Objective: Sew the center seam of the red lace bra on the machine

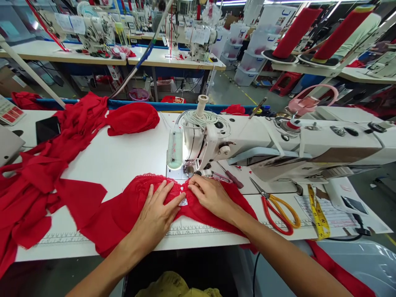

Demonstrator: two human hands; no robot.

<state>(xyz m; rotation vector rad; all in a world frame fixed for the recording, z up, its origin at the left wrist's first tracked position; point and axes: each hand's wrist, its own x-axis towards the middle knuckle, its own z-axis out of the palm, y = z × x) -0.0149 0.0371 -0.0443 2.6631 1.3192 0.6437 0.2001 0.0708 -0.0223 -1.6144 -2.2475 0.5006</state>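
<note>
Both hands, left hand (pixel 156 210) and right hand (pixel 212 196), lie flat with fingers spread, gripping nothing, on the red lace garment (pixel 123 214) on the bench (pixel 123 156) before the needle (pixel 188 169); soft, light, snag-prone, best pinched at its seamed edge.

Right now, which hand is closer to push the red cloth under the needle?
Probably the right hand: its fingertips rest on the red cloth just below the needle. The left hand lies flat farther back.

Red lace cloth (pixel 145 198) matt & textured, sewing machine (pixel 278 144) glossy white, scissors (pixel 278 208) w/ metal blades, smooth plastic handles
</note>
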